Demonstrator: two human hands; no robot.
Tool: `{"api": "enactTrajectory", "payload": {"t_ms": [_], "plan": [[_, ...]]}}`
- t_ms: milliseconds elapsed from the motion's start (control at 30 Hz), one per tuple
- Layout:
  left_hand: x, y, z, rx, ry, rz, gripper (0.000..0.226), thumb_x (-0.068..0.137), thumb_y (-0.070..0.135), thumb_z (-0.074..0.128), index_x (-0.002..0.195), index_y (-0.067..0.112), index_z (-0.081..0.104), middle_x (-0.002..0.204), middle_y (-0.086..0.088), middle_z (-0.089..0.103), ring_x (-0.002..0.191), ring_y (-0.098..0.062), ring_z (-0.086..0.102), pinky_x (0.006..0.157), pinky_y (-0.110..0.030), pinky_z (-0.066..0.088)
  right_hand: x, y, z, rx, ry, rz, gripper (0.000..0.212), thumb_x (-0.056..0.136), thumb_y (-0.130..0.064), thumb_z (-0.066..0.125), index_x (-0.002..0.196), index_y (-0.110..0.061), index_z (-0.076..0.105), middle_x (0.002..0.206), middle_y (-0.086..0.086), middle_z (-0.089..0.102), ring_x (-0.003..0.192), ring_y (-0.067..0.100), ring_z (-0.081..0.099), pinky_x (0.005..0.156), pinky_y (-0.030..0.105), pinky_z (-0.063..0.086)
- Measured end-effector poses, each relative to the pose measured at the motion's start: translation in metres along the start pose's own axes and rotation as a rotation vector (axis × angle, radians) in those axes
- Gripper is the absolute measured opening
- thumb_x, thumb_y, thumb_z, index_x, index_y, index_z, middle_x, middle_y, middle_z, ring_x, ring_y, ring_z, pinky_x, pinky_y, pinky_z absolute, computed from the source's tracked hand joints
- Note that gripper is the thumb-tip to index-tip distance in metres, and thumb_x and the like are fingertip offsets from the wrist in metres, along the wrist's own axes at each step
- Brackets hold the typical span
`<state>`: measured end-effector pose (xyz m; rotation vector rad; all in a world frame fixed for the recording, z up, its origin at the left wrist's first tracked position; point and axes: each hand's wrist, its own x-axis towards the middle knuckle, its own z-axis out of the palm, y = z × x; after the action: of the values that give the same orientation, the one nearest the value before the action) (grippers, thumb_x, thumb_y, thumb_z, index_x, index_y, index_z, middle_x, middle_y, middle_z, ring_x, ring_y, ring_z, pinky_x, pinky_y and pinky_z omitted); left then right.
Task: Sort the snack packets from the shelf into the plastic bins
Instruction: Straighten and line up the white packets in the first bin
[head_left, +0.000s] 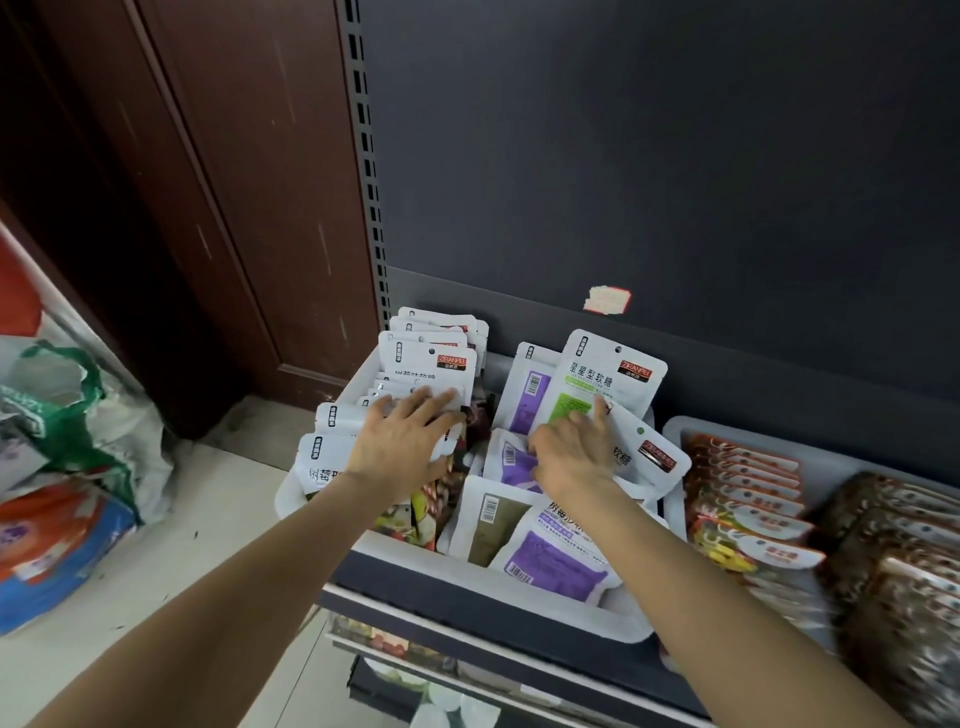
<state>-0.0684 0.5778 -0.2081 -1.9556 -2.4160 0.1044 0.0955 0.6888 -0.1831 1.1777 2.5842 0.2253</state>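
Head view: left hand lies flat, fingers straight, pressing on the upright row of white packets in the left side of the white plastic bin on the shelf. Right hand is in the bin's right side, fingers on the green-label packet; can't tell if it's pinching it or just touching. Purple-label packets lie loose and tilted around that hand. A second bin just to the right holds rows of red packets; brown packets further right.
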Motion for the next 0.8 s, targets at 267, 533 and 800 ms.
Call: {"api": "enactTrajectory", "payload": {"t_ms": [267,533,800], "plan": [[0.001,-0.002,0.000,-0.057,0.006,-0.005,0.060,0.091,0.049,0.046,0.145,0.038,0.022,0.158,0.013,0.007,0.146,-0.016,0.006,0.114,-0.045,0.012,0.006,-0.011,-0.003,0.115,0.063,-0.373,0.073,0.088,-0.013,0.058,0.148,-0.033,0.022,0.159,-0.002,0.011,0.147,0.019,0.004,0.117,0.049,-0.008],[0.001,-0.003,-0.001,-0.076,0.019,0.006,0.058,0.092,0.049,0.045,0.145,0.038,0.023,0.158,0.013,0.007,0.146,-0.016,0.006,0.115,-0.044,0.013,0.009,0.002,0.014,0.024,0.064,-0.243,0.038,0.096,-0.042,0.046,0.127,-0.024,0.057,0.145,-0.002,0.042,0.144,0.015,0.019,0.116,0.047,-0.005],[0.003,0.009,-0.014,-0.177,0.057,-0.038,0.067,0.084,0.050,0.055,0.144,0.036,0.027,0.155,0.009,0.021,0.143,-0.017,0.017,0.112,-0.042,0.015,-0.006,0.016,-0.009,0.510,0.319,-0.114,0.040,0.098,-0.045,0.037,0.127,-0.026,0.056,0.145,-0.003,0.041,0.137,0.016,0.031,0.118,0.037,0.004]]}}
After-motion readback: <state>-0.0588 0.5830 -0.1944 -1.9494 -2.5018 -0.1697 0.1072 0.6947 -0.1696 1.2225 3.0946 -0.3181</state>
